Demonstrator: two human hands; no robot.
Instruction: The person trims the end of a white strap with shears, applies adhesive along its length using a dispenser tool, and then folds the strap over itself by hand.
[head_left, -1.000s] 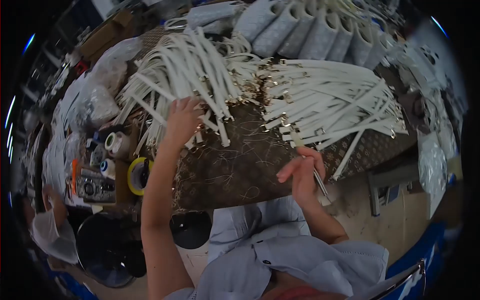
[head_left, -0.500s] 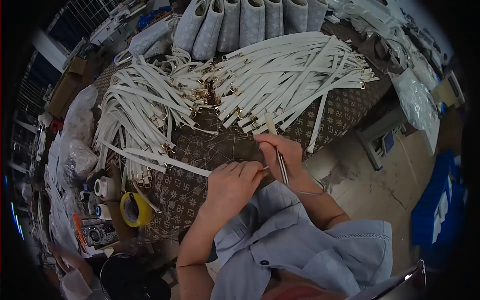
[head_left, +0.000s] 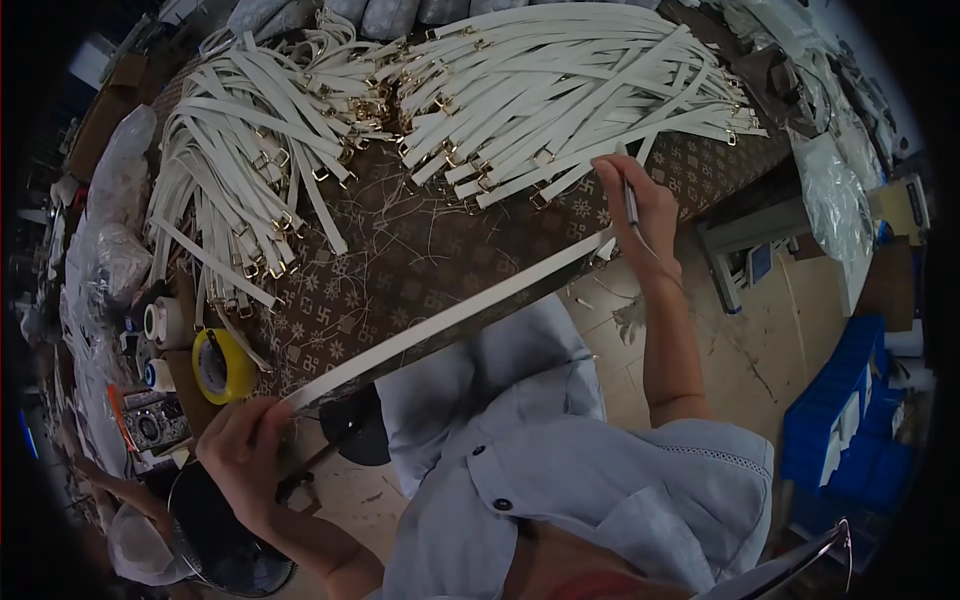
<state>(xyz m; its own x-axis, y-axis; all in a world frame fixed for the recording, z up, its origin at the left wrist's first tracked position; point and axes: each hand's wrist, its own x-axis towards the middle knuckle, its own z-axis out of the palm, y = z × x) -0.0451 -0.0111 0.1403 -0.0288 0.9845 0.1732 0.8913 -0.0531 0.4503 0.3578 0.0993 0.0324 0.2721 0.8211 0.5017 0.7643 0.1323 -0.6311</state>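
A white strap is stretched taut on a slant between my two hands, over the front of the patterned brown cloth and my lap. My left hand pinches its lower end, left of my body. At the upper end, my right hand is closed on the strap, with a slim silver pen-like tool also held in it, pointing up. Beyond the hands lie two heaps of white straps with gold buckles, a left heap and a larger right heap. Loose threads are strewn between them.
At the table's left edge stand a roll of yellow tape, thread spools and a small patterned box. Grey quilted pieces line the back. A blue crate is on the right, below clear plastic.
My hands have moved apart, the left down and left, the right up and right, pulling the strap out straight between them. The view has tilted downward.
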